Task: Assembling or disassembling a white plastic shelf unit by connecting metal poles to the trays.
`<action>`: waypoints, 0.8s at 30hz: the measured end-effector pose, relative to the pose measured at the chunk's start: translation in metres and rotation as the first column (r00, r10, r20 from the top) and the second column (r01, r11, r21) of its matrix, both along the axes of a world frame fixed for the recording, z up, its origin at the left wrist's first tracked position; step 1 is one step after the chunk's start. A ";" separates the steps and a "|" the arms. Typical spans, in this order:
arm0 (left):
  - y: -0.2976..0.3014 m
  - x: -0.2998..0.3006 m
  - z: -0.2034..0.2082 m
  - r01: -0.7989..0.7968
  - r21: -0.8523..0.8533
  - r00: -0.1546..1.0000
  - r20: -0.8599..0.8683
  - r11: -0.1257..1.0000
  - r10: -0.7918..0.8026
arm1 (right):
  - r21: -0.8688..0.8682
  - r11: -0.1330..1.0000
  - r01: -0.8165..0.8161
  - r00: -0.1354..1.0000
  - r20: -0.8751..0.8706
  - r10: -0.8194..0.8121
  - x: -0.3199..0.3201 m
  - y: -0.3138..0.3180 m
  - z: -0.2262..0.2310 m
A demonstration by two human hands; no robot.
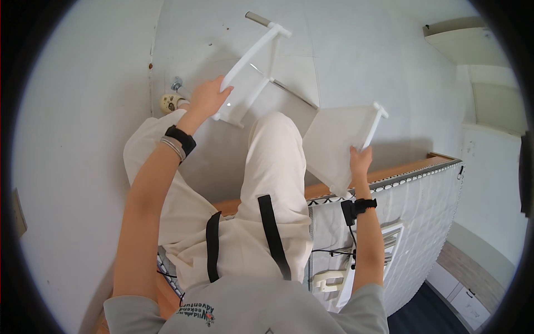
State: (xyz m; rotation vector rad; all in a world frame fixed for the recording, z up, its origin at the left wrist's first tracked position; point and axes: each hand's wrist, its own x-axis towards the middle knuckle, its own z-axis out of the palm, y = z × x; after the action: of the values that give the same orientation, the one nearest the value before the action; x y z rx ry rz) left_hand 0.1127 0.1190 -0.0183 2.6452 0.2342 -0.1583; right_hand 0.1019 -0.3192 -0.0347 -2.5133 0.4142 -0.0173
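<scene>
Pale floor (356, 72); left hand (209, 98), right hand (360, 160) well apart.

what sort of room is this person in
Probably a bedroom: a wooden frame with a light grey cover suggests a bed, and white drawers stand beyond it.

- A home is suggested, most likely a bedroom.
- On the right, what appears to be a bed is covered by a pale grey quilted cloth with a dark-and-white trimmed edge (420, 206), and is bordered by an orange-brown wooden frame (409, 167).
- At the far left, a cream slipper with dark markings (168, 104) is worn.
- The left side is bounded by a plain white wall (72, 139).
- On the right, pale, round-cornered shelving (464, 45) and white drawer fronts (470, 309) are seen.
</scene>
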 end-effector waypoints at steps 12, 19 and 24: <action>0.005 0.019 -0.005 -0.143 -0.095 0.961 0.225 0.985 0.161 | 0.043 0.998 -0.038 0.983 0.184 0.029 0.048 0.030 0.047; -0.001 0.027 -0.072 -0.063 -0.215 0.896 0.417 0.975 0.150 | 0.084 0.996 0.030 0.950 0.307 -0.054 0.066 0.067 -0.011; -0.008 0.015 -0.077 0.038 -0.202 0.969 0.248 0.979 0.013 | 0.255 0.956 0.144 0.949 0.240 -0.207 0.064 0.071 -0.055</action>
State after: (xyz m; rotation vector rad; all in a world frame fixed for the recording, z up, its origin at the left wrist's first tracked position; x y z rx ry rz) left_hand 0.1277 0.1113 -0.0949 2.4305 0.1104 0.1382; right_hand 0.1656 -0.2484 -0.0893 -2.1956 0.4986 -0.3507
